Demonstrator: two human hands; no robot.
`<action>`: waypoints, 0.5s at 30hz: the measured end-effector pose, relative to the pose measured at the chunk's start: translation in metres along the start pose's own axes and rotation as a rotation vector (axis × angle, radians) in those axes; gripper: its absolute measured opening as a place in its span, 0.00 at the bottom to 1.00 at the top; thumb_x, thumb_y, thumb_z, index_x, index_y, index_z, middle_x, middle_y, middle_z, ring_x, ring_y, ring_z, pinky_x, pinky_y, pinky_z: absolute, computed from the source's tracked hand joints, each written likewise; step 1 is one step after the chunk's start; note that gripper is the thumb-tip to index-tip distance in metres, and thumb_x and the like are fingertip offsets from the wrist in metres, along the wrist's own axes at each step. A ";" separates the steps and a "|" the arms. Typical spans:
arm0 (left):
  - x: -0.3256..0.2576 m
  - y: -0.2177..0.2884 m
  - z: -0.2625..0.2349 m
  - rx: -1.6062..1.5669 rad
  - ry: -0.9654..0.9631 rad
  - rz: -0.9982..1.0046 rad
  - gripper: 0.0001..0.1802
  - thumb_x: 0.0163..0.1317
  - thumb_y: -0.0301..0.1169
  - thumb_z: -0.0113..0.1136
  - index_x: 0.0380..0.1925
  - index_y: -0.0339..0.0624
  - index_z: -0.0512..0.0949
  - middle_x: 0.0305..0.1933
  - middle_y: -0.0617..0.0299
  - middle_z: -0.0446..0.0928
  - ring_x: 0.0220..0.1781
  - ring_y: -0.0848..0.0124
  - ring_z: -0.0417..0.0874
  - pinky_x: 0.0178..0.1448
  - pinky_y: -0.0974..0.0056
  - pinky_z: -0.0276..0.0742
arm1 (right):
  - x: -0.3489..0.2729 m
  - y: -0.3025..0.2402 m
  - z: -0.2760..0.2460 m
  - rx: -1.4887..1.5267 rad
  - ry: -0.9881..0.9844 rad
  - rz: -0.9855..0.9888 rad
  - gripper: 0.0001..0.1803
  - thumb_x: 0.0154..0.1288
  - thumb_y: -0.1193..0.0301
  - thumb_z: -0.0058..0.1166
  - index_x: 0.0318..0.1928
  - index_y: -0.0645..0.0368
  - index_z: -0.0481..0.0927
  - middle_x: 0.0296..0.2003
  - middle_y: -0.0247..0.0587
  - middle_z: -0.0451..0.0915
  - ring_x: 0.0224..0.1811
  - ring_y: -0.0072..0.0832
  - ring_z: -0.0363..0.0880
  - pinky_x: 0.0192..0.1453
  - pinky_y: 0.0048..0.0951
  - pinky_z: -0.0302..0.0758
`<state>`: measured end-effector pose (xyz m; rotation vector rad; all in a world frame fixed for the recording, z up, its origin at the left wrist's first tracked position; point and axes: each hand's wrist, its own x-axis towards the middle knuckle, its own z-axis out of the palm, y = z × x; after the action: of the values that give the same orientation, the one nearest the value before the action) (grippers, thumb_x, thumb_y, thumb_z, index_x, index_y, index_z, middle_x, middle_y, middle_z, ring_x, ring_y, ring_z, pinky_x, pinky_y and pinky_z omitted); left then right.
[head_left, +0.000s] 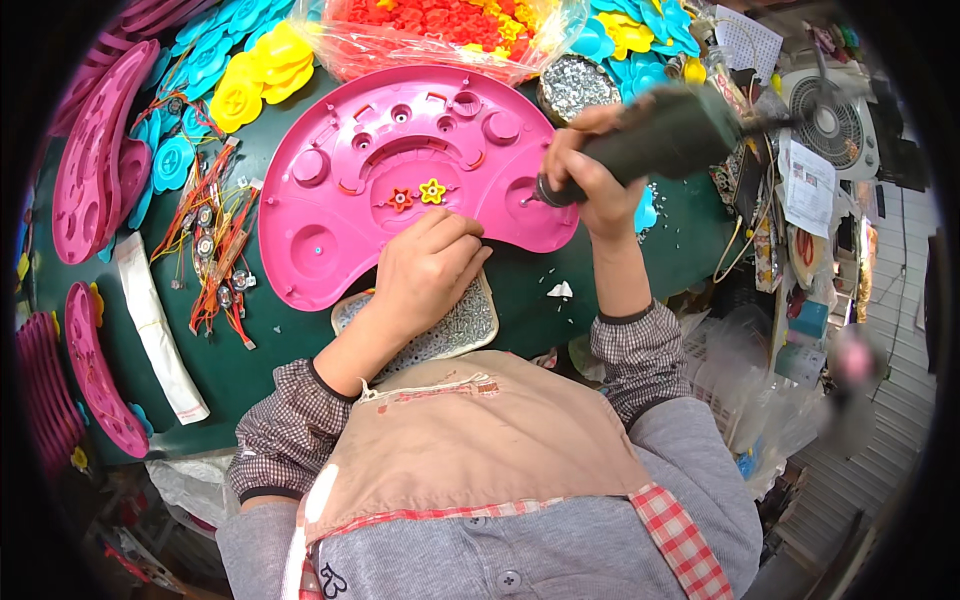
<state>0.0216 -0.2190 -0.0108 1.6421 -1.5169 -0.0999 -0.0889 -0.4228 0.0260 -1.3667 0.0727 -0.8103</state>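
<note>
A bright pink, crescent-shaped plastic panel [350,215] lies in front of me on the green table. My right hand [597,175] grips a dark electric screwdriver [665,143], its bit pointing into the round recess at the panel's right end. Curled fingers bring my left hand [432,265] to the panel's lower inner edge; whatever they hold is hidden. Beneath that wrist is a shallow tray of small screws [445,325]. A red star-shaped piece [401,200] and a yellow star-shaped piece [432,191] sit in the panel's middle recess.
A plastic bag of red and yellow pieces [430,25] and a round tin of screws [577,85] stand behind the panel. Wired parts [208,240], a white strip [160,325] and more pink panels [92,165] lie left. Loose screws dot the right side; a fan [828,120] stands beyond.
</note>
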 end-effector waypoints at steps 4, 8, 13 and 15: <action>-0.003 0.001 -0.008 -0.055 0.044 0.015 0.09 0.55 0.23 0.76 0.35 0.38 0.85 0.42 0.59 0.85 0.43 0.59 0.86 0.46 0.55 0.84 | -0.018 -0.018 0.014 -0.052 0.207 -0.223 0.22 0.65 0.84 0.53 0.59 0.64 0.69 0.28 0.44 0.78 0.27 0.29 0.78 0.39 0.35 0.82; -0.015 0.005 -0.038 0.014 0.087 0.029 0.10 0.53 0.24 0.76 0.35 0.39 0.86 0.42 0.60 0.84 0.43 0.58 0.84 0.45 0.55 0.80 | -0.012 -0.024 0.052 -0.051 0.044 -0.250 0.24 0.66 0.74 0.51 0.62 0.58 0.66 0.29 0.42 0.75 0.28 0.32 0.76 0.44 0.44 0.82; -0.019 -0.006 -0.055 0.045 0.139 -0.151 0.11 0.52 0.23 0.76 0.36 0.39 0.86 0.39 0.59 0.83 0.39 0.58 0.82 0.44 0.56 0.78 | -0.008 0.019 0.073 0.078 0.088 -0.112 0.25 0.66 0.88 0.55 0.61 0.61 0.67 0.30 0.43 0.80 0.30 0.30 0.81 0.36 0.35 0.83; -0.022 -0.010 -0.055 0.030 0.123 -0.215 0.11 0.54 0.25 0.76 0.38 0.39 0.86 0.40 0.58 0.83 0.41 0.57 0.81 0.45 0.55 0.77 | -0.005 0.022 0.075 0.090 0.070 -0.090 0.24 0.66 0.88 0.54 0.61 0.61 0.68 0.30 0.43 0.80 0.30 0.29 0.81 0.35 0.34 0.82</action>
<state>0.0566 -0.1730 0.0065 1.7987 -1.2526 -0.0910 -0.0455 -0.3583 0.0229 -1.2639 0.0294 -0.9266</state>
